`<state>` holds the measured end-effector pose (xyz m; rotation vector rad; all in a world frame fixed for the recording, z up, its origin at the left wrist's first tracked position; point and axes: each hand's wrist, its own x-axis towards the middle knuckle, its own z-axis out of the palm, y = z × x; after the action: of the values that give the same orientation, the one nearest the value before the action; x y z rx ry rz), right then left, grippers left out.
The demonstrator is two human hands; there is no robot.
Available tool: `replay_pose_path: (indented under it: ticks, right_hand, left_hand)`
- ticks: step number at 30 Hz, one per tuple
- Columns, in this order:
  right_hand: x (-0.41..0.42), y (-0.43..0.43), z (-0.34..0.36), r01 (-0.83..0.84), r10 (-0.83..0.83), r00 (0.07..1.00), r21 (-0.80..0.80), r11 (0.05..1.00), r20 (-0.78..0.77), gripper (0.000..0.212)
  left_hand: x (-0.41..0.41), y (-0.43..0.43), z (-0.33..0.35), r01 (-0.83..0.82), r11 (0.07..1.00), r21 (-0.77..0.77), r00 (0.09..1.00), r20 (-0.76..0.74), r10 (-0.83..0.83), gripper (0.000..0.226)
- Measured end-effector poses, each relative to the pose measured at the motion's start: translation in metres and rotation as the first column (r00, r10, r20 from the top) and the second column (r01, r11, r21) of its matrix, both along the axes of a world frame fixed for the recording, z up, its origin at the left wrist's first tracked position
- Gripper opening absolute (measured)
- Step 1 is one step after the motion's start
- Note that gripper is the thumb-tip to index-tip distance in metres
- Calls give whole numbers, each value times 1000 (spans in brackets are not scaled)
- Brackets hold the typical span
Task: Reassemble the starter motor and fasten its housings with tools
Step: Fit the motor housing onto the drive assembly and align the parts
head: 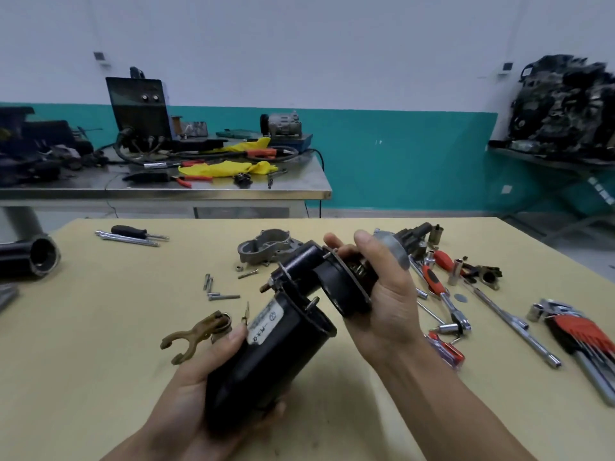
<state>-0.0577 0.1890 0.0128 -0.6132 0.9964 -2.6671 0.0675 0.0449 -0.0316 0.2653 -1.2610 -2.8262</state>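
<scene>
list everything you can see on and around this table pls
motor body: 1, black with white label, in left hand
end housing: 1, black, in right hand
aluminium housing: 1, grey, table behind the hands
fork lever: 1, brown, table left of left hand
bolts: several, silver, table centre-left
screwdriver: 1, black handle, table far left
ratchet: 1, red and black handle, right of right hand
hex key set: 1, red holder, table right edge
table: 1, tan, foreground
steel bench: 1, grey, behind
cloth: 1 or 2, yellow, on steel bench
hands: 2, left grips motor body, right grips end housing
</scene>
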Motion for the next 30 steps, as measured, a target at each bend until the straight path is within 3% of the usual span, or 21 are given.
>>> replay_pose_path:
  ticks: [2,6,11,17,19,25,30]
  right_hand:
    - [2,-1,-2,53,-51,997,28,998,-64,23]
    - [7,-7,-6,79,-69,991,89,993,-111,14]
    - [10,-10,-8,103,-78,983,143,984,-167,20]
    - [11,-5,-11,67,-9,963,206,976,-271,11]
    - [13,-4,-10,70,-1,952,214,974,-306,8]
    - [22,-5,-6,117,-25,929,230,966,-369,16]
    - [27,-8,-12,169,-88,947,246,954,-308,12]
  left_hand:
    - [-3,5,0,1,1000,-17,1000,-13,-1,20]
    - [-5,4,-3,-16,1000,-17,999,-32,15,29]
    - [-5,0,-4,-1,998,-56,1000,-12,0,70]
    - [-3,-4,0,92,995,-38,994,70,-90,62]
    - [-3,-6,2,118,993,-11,988,102,-116,43]
    - [-3,-12,-2,151,988,22,973,175,-152,52]
    - [-2,-9,-4,101,995,11,982,160,-101,51]
